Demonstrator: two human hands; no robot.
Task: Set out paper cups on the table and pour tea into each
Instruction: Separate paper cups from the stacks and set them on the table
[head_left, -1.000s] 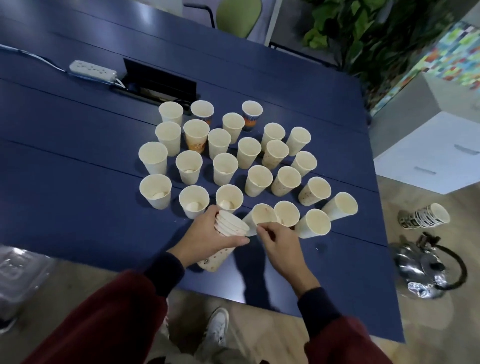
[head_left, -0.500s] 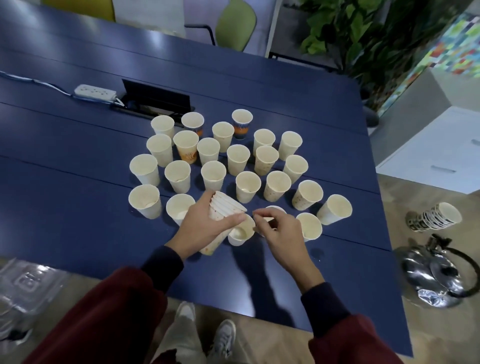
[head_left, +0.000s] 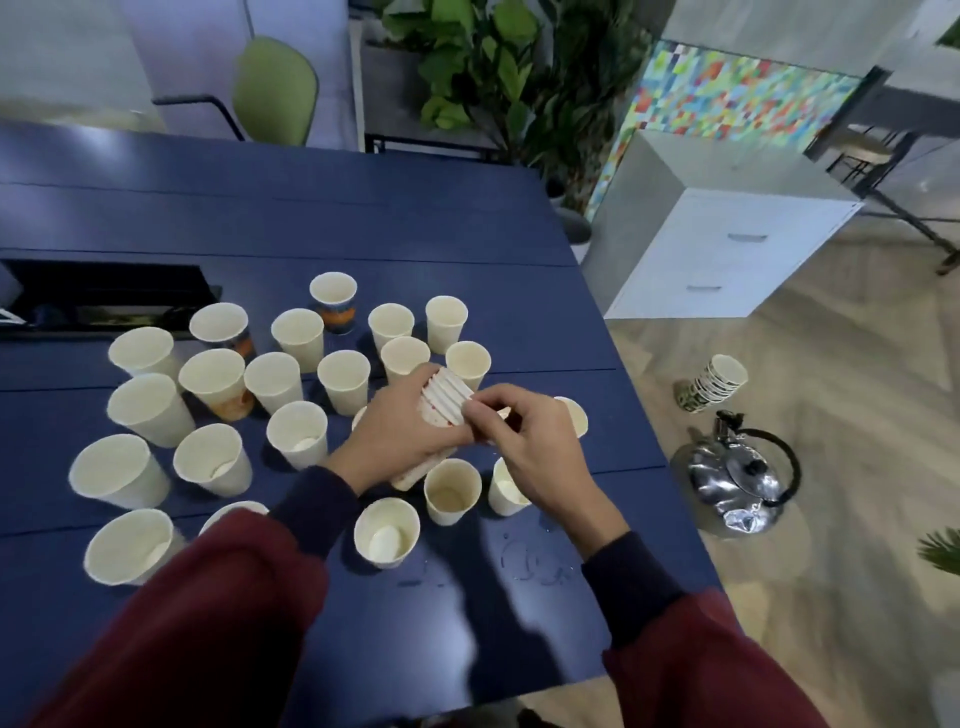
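**A:** ok so where's everything compared to the kettle (head_left: 735, 480)?

**B:** The kettle's down on the wood floor (head_left: 857, 415), just off the right edge of the table (head_left: 415, 218). Left of it, across that edge, both hands are bunched together over the spread of paper cups (head_left: 343, 382). The left hand (head_left: 400, 441) is wrapped round a tilted stack of cups (head_left: 447, 397), and the right hand (head_left: 530, 441) is pinching at the stack's top rim.

**A:** any room to move?

**B:** Some. The cups nearest the kettle stop short of the table edge, with a strip of blue between. Left of the kettle and closer to the person, there's open tabletop with a few wet drops (head_left: 530, 564) on it. More blue shows past the cups on the far side. Right behind the kettle a second stack (head_left: 711, 382) sits on the floor. Further back there's a white drawer unit (head_left: 727, 249), with open floor between.
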